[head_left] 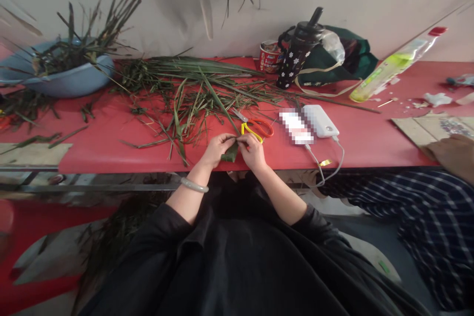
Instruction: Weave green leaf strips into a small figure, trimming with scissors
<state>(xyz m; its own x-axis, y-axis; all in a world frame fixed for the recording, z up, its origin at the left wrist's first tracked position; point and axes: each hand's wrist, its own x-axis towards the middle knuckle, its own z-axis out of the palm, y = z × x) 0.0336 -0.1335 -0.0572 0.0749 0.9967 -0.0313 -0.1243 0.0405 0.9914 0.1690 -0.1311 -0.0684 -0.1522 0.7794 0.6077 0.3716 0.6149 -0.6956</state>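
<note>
My left hand and my right hand meet at the near edge of the red table. Both pinch a small folded green leaf held between them, fingers curled on it. A pale bangle sits on my left wrist. Scissors with yellow and orange handles lie just beyond my right hand. A heap of long green leaves and stalks spreads over the table behind my hands.
A blue basin of stalks stands at the back left. A black flowered bottle, a red cup, a dark bag, a white power bank with cables and a green-yellow plastic bottle lie to the right. Another person in a plaid garment sits at the right.
</note>
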